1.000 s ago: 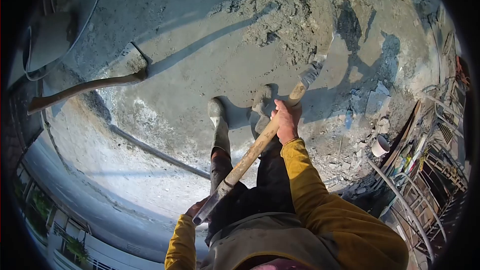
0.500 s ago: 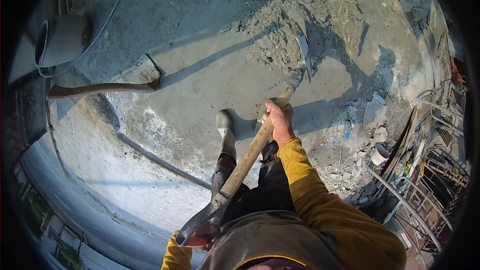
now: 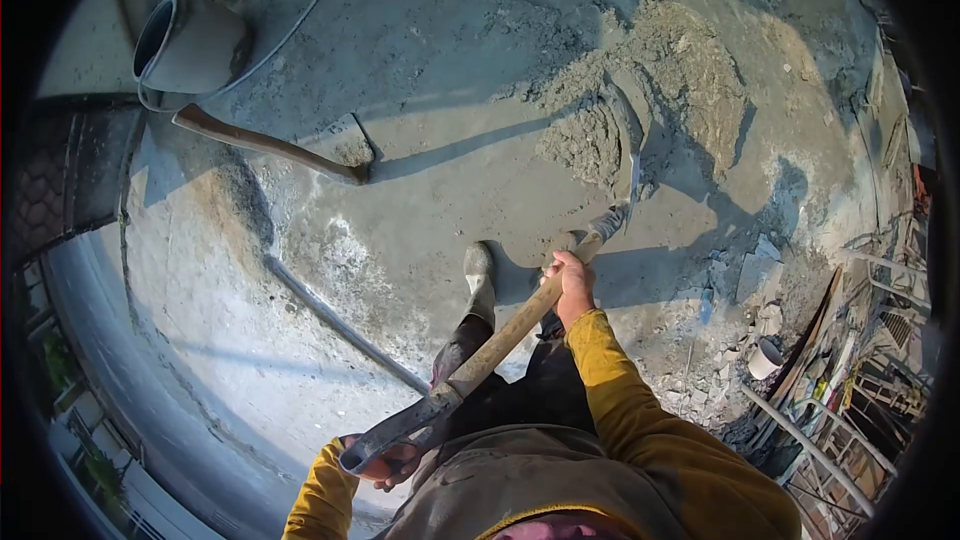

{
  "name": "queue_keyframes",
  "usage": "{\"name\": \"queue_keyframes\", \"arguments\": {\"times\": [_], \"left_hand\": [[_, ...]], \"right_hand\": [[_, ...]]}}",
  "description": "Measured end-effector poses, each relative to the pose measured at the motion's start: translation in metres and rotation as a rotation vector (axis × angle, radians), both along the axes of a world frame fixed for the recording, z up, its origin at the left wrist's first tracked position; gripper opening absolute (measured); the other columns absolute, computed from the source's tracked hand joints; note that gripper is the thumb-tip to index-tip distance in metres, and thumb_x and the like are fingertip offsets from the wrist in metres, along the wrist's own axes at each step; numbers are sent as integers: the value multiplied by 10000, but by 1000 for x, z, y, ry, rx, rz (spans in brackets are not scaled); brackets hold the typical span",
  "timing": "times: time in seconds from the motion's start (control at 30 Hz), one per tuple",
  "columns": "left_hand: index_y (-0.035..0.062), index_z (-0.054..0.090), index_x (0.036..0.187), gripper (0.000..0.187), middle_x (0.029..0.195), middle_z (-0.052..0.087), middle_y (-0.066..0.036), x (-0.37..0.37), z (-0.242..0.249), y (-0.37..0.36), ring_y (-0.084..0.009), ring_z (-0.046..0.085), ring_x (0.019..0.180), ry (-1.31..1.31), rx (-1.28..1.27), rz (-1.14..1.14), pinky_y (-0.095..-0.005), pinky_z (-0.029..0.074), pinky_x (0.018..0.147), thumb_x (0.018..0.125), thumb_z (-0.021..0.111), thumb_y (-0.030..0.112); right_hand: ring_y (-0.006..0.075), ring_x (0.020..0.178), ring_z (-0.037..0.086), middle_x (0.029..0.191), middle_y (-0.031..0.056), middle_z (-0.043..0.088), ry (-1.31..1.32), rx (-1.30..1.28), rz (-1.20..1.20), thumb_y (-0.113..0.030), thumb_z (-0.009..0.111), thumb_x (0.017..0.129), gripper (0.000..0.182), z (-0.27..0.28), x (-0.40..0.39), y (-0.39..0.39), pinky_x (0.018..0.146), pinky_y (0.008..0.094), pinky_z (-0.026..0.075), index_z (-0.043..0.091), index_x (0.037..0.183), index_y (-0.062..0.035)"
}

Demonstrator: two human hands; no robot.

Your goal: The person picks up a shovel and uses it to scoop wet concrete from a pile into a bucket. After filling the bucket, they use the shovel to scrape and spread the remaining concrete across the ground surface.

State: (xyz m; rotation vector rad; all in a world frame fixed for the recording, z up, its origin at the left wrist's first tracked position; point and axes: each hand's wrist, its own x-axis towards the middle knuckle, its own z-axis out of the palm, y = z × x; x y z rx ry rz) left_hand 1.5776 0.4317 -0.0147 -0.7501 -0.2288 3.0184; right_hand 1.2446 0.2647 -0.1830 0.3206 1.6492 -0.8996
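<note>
A shovel with a pale wooden shaft (image 3: 503,342) slants across my body. My right hand (image 3: 573,287) is closed round the lower shaft, close to the metal socket. At my waist, my left hand (image 3: 392,464) curls at the D-shaped grip, which partly hides its fingers. The blade (image 3: 632,140), seen nearly edge-on, stands against a heap of wet grey mortar (image 3: 690,75). Some of the mortar lies left of the blade. My rubber boot (image 3: 480,275) is planted on the concrete short of the heap.
A hoe (image 3: 275,144) with a wooden handle lies at the left, its blade dirty with mortar. Behind it a bucket (image 3: 200,45) lies tipped beside a hose. A pipe (image 3: 345,325) crosses the floor. Rubble, a small white pot (image 3: 766,360) and metal frames (image 3: 810,450) crowd the right.
The shovel blade has gone lower into the mortar and turned more edge-on. My left hand shows more plainly at the grip, slightly farther out from my body. The whole view has shifted.
</note>
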Motion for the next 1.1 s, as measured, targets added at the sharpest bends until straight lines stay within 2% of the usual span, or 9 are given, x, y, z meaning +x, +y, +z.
{"name": "queue_keyframes", "arguments": {"times": [0.13,0.27,0.33,0.5,0.73,0.8,0.87,0.93,1.1], "left_hand": [[38,499,765,364,607,519,-59,6,29,9,-109,522,453,92,-234,121,-218,438,389,911,457,368],[38,503,833,389,625,493,-27,-26,-1,40,-73,506,461,33,-78,300,-216,475,446,917,429,411],[35,520,816,423,580,501,-9,-59,9,33,-58,502,437,-208,-168,461,-178,443,414,917,416,433],[21,544,813,430,526,511,-14,-100,4,74,-60,471,391,-300,-544,415,-169,358,355,922,407,414],[29,577,787,380,673,557,-139,-82,-26,203,-271,548,645,-1228,-1222,129,-367,430,589,838,482,393],[35,592,799,360,747,596,-203,-68,-34,253,-359,587,739,-1493,-1242,-1,-417,450,659,809,514,387],[56,569,731,312,736,604,-179,-63,-12,301,-343,591,736,-1651,-1147,-88,-410,455,651,787,543,362],[54,592,762,312,729,613,-170,-64,0,346,-325,601,731,-1712,-1081,-136,-401,459,649,791,544,360],[49,606,877,335,763,622,-150,-87,39,418,-292,605,748,-1629,-991,103,-375,459,667,810,529,368]], "right_hand": [[156,494,414,582,15,418,-180,15,-4,-118,588,761,187,0,8,28,506,310,394,411,702,-106],[155,544,416,631,17,415,-363,89,10,-76,546,807,157,-8,21,55,539,295,396,404,746,-101],[158,563,432,666,26,421,-386,98,47,-50,553,803,151,-16,33,68,558,293,411,411,776,-93],[172,587,465,710,46,445,-361,15,216,-58,563,795,154,-20,32,88,575,290,434,419,839,-87],[194,570,498,690,66,474,-342,-16,493,-124,579,766,211,-38,-32,143,538,316,450,401,871,-79],[200,546,503,657,69,477,-419,0,601,-152,588,755,238,-45,-55,161,512,329,449,397,873,-73],[212,533,505,648,75,484,-477,12,619,-158,578,759,233,-29,-83,181,502,346,447,398,873,-64],[224,533,507,659,80,488,-486,-10,977,-150,574,769,238,-28,-122,204,495,356,447,393,895,-63],[230,529,505,605,97,488,-171,102,1058,-109,565,786,175,5,-144,269,476,371,449,419,848,-36]]}}
